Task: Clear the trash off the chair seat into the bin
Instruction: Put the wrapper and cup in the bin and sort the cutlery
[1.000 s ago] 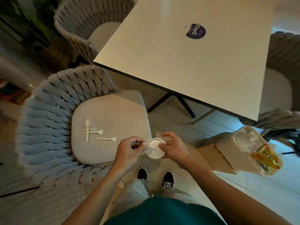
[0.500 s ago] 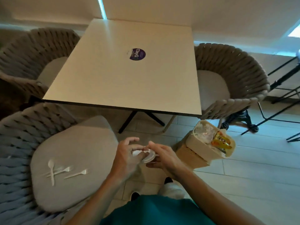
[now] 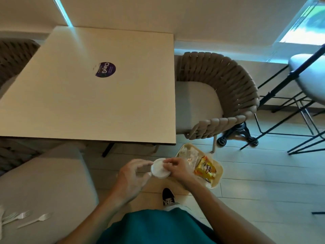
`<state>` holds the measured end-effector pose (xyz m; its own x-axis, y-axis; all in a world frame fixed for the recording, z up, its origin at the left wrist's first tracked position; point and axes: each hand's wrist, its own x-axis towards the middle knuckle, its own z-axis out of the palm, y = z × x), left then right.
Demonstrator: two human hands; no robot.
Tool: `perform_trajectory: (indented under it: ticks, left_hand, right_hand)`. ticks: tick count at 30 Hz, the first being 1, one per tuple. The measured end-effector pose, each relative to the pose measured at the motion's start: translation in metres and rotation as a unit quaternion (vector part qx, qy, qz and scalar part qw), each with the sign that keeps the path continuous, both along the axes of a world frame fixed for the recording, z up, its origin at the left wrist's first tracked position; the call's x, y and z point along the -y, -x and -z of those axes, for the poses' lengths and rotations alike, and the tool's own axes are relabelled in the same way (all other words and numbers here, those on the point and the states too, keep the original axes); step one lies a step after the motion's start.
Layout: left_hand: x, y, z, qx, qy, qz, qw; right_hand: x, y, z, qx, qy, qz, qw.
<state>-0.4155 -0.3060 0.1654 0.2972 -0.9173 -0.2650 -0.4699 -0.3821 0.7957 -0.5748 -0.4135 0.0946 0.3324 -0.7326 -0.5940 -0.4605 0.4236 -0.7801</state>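
Seen from above, a person's two bare hands hold a small round white plastic cup above the tiled floor, right beside the bin. The right hand pinches the cup's rim with curled fingers; the left hand touches its other side with fingertips, fingers loosely spread. Compared with a second ago, the cup has travelled away from the grey cushioned chair seat and now sits almost at the edge of the open beige bin, so dropping it in looks like the next step. The bin already holds crinkly clear plastic and a glossy yellow snack wrapper. Thin white plastic forks remain on the soft, matte seat cushion at lower left, well apart from the bin, so the clearing is only partly done. A smooth cream square table fills the upper left.
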Motion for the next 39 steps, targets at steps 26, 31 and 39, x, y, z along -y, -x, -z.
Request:
perform_trajectory:
  ticks: [26,31,39]
  left_hand:
    - [0.049,0.055,0.0,-0.019,-0.057,-0.027,0.998]
    - [0.02,0.038,-0.002,-0.024,-0.045,-0.03,0.998]
    - [-0.068,-0.019,-0.004,-0.042,-0.032,-0.042,0.998]
  right_hand:
    - [0.098,0.084,0.083,-0.218,0.08,-0.055,0.971]
    - [0.068,0.053,0.062,-0.203,0.126,-0.127,0.963]
    - [-0.01,-0.016,0.037,-0.186,0.139,-0.191,0.954]
